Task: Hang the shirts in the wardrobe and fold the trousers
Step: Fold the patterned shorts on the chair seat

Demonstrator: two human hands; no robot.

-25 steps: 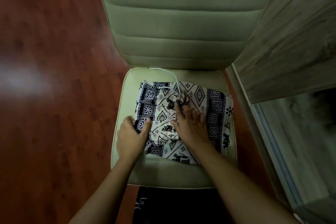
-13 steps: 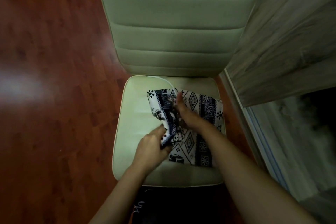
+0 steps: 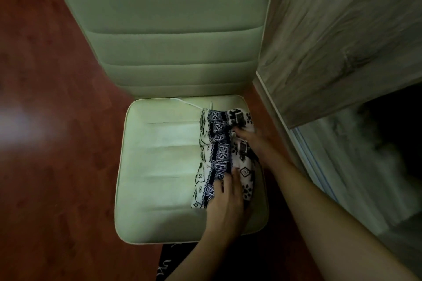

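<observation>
Patterned black-and-white cloth, the trousers (image 3: pixel 219 150), is gathered into a narrow strip along the right edge of the chair seat (image 3: pixel 159 166), with its far end close to the far right corner. The left hand (image 3: pixel 225 201) is laid on the near end with fairly straight fingers, pressing down. The right hand (image 3: pixel 251 141) is set on the far half, its fingers buried in a crease, so whether cloth is gripped there cannot be told. The strip is judged to be at risk: it lies so near the right edge that a further push that way could send it over onto the floor (image 3: pixel 57 143). The loose layers could also spring open once pressure is lifted, and the white drawstring (image 3: pixel 182 102) trailing along the far edge could be left outside the fold. Compared with half a second ago, the left part has been carried over onto the right — the bundle is narrower and more of the seat's left side is bared.
</observation>
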